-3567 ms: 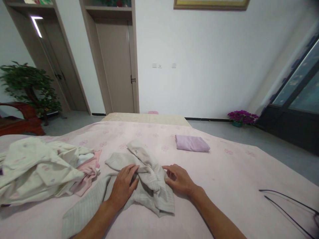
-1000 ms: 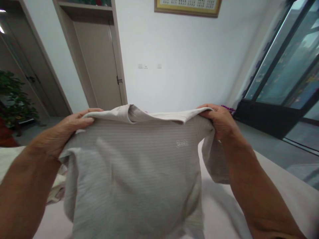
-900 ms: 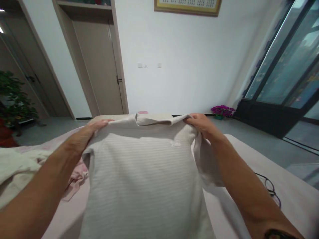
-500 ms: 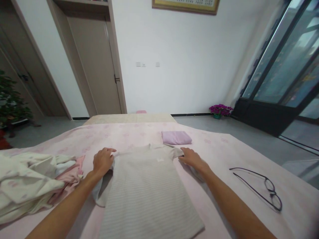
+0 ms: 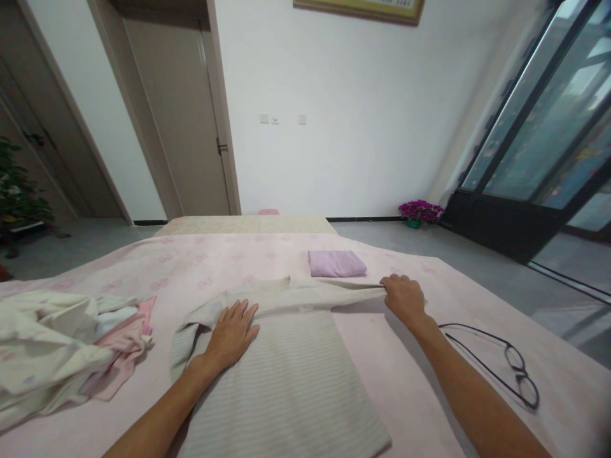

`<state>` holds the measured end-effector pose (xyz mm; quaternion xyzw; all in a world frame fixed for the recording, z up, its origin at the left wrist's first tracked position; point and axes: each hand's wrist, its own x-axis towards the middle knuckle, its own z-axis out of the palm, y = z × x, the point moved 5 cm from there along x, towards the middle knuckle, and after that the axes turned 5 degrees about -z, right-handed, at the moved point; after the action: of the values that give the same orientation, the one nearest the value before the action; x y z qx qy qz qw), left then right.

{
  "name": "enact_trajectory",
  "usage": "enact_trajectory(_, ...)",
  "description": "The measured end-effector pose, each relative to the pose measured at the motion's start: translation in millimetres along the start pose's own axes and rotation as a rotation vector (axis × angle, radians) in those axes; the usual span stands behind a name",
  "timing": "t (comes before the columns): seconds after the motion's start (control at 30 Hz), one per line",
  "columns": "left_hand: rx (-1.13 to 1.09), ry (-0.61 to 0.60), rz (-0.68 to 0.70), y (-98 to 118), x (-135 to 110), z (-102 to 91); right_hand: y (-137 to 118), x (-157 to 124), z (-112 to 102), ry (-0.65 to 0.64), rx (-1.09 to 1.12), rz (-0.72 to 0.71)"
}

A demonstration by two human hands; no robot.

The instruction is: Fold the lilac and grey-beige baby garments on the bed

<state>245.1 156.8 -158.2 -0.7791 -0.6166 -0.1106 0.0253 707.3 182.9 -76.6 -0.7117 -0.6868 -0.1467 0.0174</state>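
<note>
Pink flowered cloth (image 5: 382, 381) runs underneath, and nearest us the striped shirt (image 5: 286, 375) lies spread on it, left hand (image 5: 233, 334) resting flat near its shoulder, fingers loosely apart, holding nothing. Over to the right, the shirt reaches into the right hand (image 5: 404, 296), grip closed on the outstretched sleeve (image 5: 356, 292): sleeve-straightening, it seems, and the next move looks to call for steady tension, folded lilac cloth (image 5: 337, 263) just beyond.

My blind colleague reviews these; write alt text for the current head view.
A left hand rests on a pale striped shirt while the right hand grips its sleeve; folded purple cloth lies beyond, glasses to the right.
</note>
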Motion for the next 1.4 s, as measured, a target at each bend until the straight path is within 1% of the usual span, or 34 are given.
enact_trajectory(0.03, 0.008, -0.015, 0.005, 0, -1, 0.3, 7, 2, -2, 0.086, -0.048, -0.005)
enact_trajectory(0.07, 0.018, -0.029, 0.011, 1, -1, -0.1, 14, 3, 0, 0.137, -0.086, 0.001)
enact_trajectory(0.1, 0.028, -0.04, 0.019, 1, -2, -0.7, 22, 5, 6, 0.147, -0.115, 0.019)
enact_trajectory(0.13, 0.037, -0.049, 0.03, 2, -2, -1.3, 31, 5, 14, 0.122, -0.135, 0.054)
enact_trajectory(0.2, 0.051, -0.063, 0.053, 3, -2, -1.6, 48, 6, 33, 0.003, -0.129, 0.144)
enact_trajectory(0.27, 0.058, -0.073, 0.072, 4, -2, -0.3, 53, 8, 46, -0.101, -0.041, 0.161)
enact_trajectory(0.3, 0.059, -0.077, 0.08, 5, -2, 0.6, 50, 9, 48, -0.12, 0.028, 0.139)
enact_trajectory(0.37, 0.055, -0.08, 0.089, 5, -3, 2.2, 36, 13, 46, -0.115, 0.192, 0.062)
enact_trajectory(0.47, 0.048, -0.078, 0.094, 5, -3, 1.9, -4, 18, 38, -0.076, 0.397, -0.07)
enact_trajectory(0.53, 0.044, -0.08, 0.095, 6, -3, 0.1, -35, 18, 38, -0.063, 0.432, -0.181)
enact_trajectory(0.57, 0.039, -0.082, 0.096, 6, -3, -1.1, -49, 17, 41, -0.086, 0.418, -0.224)
enact_trajectory(0.6, 0.029, -0.084, 0.096, 6, -4, -2.3, -61, 15, 46, -0.12, 0.392, -0.238)
enact_trajectory(0.63, 0.014, -0.086, 0.098, 5, -4, -3.5, -70, 13, 52, -0.152, 0.366, -0.235)
enact_trajectory(0.7, -0.04, -0.087, 0.104, 5, -6, -5.8, -79, 11, 64, -0.182, 0.31, -0.171)
enact_trajectory(0.77, -0.14, -0.087, 0.112, 4, -10, -9.1, -81, 10, 72, -0.155, 0.253, -0.09)
enact_trajectory(0.83, -0.3, -0.06, 0.106, 0, -16, -16.0, -80, 11, 77, -0.116, 0.192, -0.041)
enact_trajectory(0.87, -0.389, -0.017, 0.087, -5, -19, -21.9, -80, 11, 79, -0.095, 0.168, -0.035)
enact_trajectory(0.93, -0.53, 0.137, 0.007, -25, -25, -37.5, -80, 11, 81, -0.057, 0.143, -0.045)
enact_trajectory(1.0, -0.577, 0.32, -0.145, -59, -31, -53.4, -81, 10, 81, -0.016, 0.131, -0.054)
enact_trajectory(1.03, -0.564, 0.381, -0.239, -79, -34, -59.2, -81, 10, 81, 0.001, 0.129, -0.054)
enact_trajectory(1.07, -0.538, 0.397, -0.341, -100, -37, -62.3, -81, 10, 80, 0.017, 0.128, -0.053)
enact_trajectory(1.1, -0.492, 0.366, -0.435, -120, -39, -62.8, -81, 10, 80, 0.027, 0.127, -0.052)
enact_trajectory(1.13, -0.442, 0.284, -0.5, -137, -40, -60.4, -82, 10, 80, 0.034, 0.125, -0.049)
enact_trajectory(1.2, -0.372, 0.132, -0.555, -162, -43, -53.6, -82, 10, 80, 0.039, 0.117, -0.044)
enact_trajectory(1.23, -0.35, 0.078, -0.548, -167, -44, -49.7, -82, 10, 81, 0.046, 0.113, -0.045)
enact_trajectory(1.3, -0.343, 0.032, -0.491, -166, -45, -42.9, -82, 10, 81, 0.068, 0.106, -0.049)
enact_trajectory(1.4, -0.382, 0.003, -0.399, -144, -43, -34.0, -82, 10, 81, 0.105, 0.104, -0.064)
